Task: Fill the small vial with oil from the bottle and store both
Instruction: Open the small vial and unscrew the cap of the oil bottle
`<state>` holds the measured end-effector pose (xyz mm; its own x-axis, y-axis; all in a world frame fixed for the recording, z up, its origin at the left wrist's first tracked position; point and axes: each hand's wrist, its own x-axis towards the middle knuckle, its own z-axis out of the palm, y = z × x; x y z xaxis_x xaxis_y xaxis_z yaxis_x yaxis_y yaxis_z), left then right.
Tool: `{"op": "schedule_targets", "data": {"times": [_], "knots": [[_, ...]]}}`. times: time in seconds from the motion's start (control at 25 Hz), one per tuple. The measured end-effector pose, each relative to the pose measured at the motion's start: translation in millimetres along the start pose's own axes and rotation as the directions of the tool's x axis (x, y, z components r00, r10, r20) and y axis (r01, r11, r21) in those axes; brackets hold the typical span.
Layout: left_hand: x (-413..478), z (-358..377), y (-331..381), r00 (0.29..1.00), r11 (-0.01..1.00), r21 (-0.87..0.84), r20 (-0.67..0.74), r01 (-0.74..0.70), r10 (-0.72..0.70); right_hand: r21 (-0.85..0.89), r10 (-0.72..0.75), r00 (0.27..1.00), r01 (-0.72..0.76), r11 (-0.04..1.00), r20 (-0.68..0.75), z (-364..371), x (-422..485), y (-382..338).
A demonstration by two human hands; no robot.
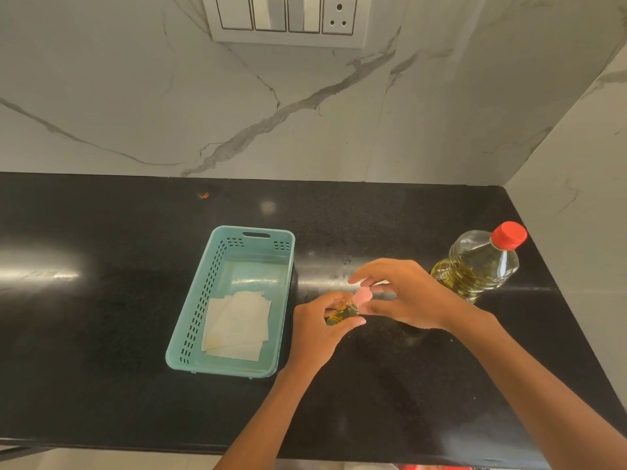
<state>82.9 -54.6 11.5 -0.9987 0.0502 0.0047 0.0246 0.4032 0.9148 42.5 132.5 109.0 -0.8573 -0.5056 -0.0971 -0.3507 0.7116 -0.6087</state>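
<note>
A small glass vial holding yellow oil is gripped in my left hand, tilted up to the right above the black counter. Its pink cap sits on the vial's mouth, pinched between the thumb and fingers of my right hand. The oil bottle, clear plastic with a red cap on, stands on the counter just right of my right hand, about a third full of yellow oil. Neither hand touches the bottle.
A teal plastic basket lies left of my hands with folded white paper in its near end. The black counter meets marble walls at the back and right. A switch panel is on the back wall.
</note>
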Motion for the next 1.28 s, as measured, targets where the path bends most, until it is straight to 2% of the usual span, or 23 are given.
{"op": "schedule_targets", "data": {"times": [0.12,0.24,0.4,0.48,0.6,0.96,1.04,1.08,1.16,1.2,1.28], "knots": [[1.7,1.9,2.3,1.0,1.0,-0.001,-0.005,0.0,0.0,-0.077,0.055,0.998,-0.055,0.996,-0.001,3.0,1.2,0.4],[2.3,3.5,3.5,1.0,1.0,0.02,0.02,-0.007,0.007,-0.086,0.026,1.0,-0.025,0.996,0.014,4.3,0.9,3.7],[2.5,5.9,-1.8,0.996,0.993,-0.089,-0.024,0.078,-0.081,-0.135,0.063,0.992,-0.078,0.988,-0.11,4.9,3.4,20.5],[6.0,9.2,-8.4,0.99,0.978,-0.171,-0.062,0.118,-0.13,-0.233,0.156,0.986,-0.165,0.958,-0.058,17.2,7.7,32.1],[13.2,14.6,-17.6,0.986,0.972,-0.186,-0.054,0.147,-0.159,-0.312,0.26,0.966,-0.246,0.918,0.003,43.5,14.3,44.4],[14.0,13.4,-27.3,0.987,0.976,-0.152,0.001,0.156,-0.158,-0.362,0.321,0.944,-0.274,0.891,0.075,71.8,17.9,60.3],[4.1,11.3,-15.0,0.987,0.988,-0.118,-0.109,0.104,-0.117,-0.326,0.316,0.945,-0.274,0.905,0.082,52.2,6.7,47.0],[-0.1,10.2,-3.7,0.977,0.993,-0.11,-0.203,0.043,-0.065,-0.283,0.276,0.961,-0.258,0.924,0.025,34.8,-2.9,35.5],[-1.4,12.0,30.2,0.94,0.983,-0.133,-0.331,-0.13,0.08,-0.181,0.147,0.967,-0.185,0.966,-0.206,-17.0,-28.5,7.9],[2.2,14.8,51.9,0.935,0.965,-0.165,-0.326,-0.203,0.141,-0.144,0.101,0.93,-0.161,0.976,-0.353,-48.0,-44.1,-6.1],[14.1,27.9,94.8,0.952,0.929,-0.25,-0.213,-0.273,0.222,-0.064,0.092,0.81,-0.158,0.985,-0.58,-107.4,-73.5,-22.5]]}}
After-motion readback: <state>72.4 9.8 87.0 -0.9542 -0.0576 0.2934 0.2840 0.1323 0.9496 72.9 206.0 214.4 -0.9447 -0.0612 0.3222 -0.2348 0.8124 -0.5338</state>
